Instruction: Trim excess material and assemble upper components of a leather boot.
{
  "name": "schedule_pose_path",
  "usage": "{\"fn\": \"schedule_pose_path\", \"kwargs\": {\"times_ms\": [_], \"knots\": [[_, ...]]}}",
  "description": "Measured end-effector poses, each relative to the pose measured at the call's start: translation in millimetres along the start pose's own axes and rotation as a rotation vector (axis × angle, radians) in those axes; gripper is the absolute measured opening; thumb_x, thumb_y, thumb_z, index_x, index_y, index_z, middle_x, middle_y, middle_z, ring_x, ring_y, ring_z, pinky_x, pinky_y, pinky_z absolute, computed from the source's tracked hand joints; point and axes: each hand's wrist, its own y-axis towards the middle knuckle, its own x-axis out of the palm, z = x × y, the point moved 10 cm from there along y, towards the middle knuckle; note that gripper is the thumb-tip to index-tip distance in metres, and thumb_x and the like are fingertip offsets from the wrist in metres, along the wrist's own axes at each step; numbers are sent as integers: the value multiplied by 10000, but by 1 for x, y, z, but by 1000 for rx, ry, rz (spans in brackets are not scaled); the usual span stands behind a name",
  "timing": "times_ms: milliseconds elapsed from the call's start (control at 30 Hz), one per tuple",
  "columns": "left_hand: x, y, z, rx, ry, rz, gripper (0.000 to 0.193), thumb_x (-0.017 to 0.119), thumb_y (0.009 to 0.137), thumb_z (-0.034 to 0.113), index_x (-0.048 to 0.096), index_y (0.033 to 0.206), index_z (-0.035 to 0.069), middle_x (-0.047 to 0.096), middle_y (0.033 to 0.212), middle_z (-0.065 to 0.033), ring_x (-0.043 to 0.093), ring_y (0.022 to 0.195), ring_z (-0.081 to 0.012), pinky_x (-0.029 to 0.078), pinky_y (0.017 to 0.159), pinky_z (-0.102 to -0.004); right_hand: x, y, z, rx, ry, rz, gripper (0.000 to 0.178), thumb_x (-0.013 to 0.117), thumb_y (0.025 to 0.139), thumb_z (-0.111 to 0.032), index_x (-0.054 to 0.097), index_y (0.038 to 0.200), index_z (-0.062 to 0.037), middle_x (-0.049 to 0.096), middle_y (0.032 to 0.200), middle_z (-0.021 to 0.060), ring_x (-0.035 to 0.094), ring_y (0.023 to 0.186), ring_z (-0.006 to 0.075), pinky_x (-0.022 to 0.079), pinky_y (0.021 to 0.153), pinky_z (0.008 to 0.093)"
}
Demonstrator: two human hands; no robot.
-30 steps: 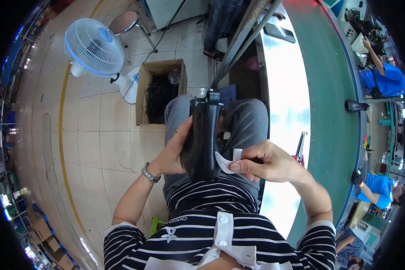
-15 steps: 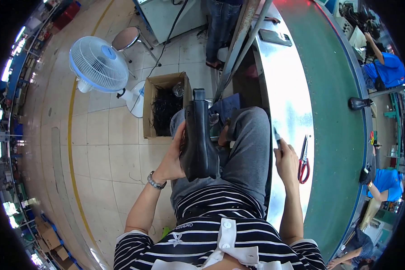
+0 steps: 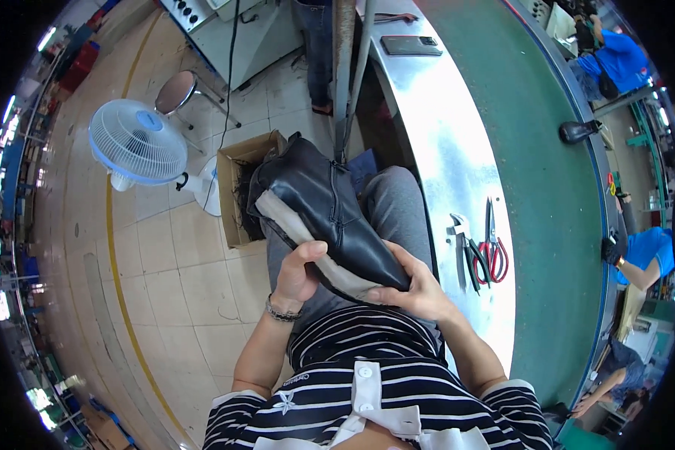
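A black leather boot point(image 3: 330, 195) with a side zip lies tilted over my lap, its pale underside strip turned toward the lower left. My left hand point(image 3: 298, 279) grips the sole edge near its middle, thumb on the pale strip. At the lower right end, my right hand point(image 3: 416, 289) is closed round the toe, with the thumb on the underside. Fingers beneath the boot are partly hidden. To the right on the metal bench point(image 3: 446, 142) lie dark-handled pliers point(image 3: 469, 251) beside red-handled scissors point(image 3: 493, 251).
A cardboard box point(image 3: 236, 199) of black scraps stands beyond my knees, partly behind the boot. Left of it are a fan point(image 3: 139, 142) and a round stool point(image 3: 176, 91). A phone point(image 3: 411, 46) rests on the bench. The green conveyor belt point(image 3: 532, 187) carries another black boot point(image 3: 577, 132).
My right hand has left the bench, where the pliers now lie, and has taken hold of the boot's toe. The boot has turned from upright to slanting, showing its zip and pale underside.
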Motion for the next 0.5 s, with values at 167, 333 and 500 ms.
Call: {"fn": "schedule_pose_path", "kwargs": {"times_ms": [167, 333, 500], "knots": [[21, 7, 1, 13, 307, -106, 687, 687, 890, 339, 361, 1393, 3, 508, 1268, -68, 487, 1147, -136, 388, 990, -305, -27, -20, 8, -25, 168, 246, 584, 794, 751, -139, 564, 1258, 36, 665, 1081, 82, 605, 983, 141, 454, 909, 275], [55, 7, 24, 159, 482, -323, 995, 680, 905, 278, -74, 1541, 152, 334, 1462, -207, 532, 1195, -254, 424, 1002, -337, -93, -54, 29, 1, 325, 627, 413, 763, 762, -91, 647, 1127, 64, 698, 980, 79, 641, 858, 127, 498, 821, 265], [-12, 4, 14, 107, 619, -181, 862, 633, 935, 249, 39, 1547, 133, 397, 1436, -196, 576, 1160, -257, 446, 980, -339, -193, -118, 36, -195, 239, 1197, 314, 747, 812, -142, 670, 1040, 59, 701, 944, 90, 644, 783, 122, 508, 747, 262]]}}
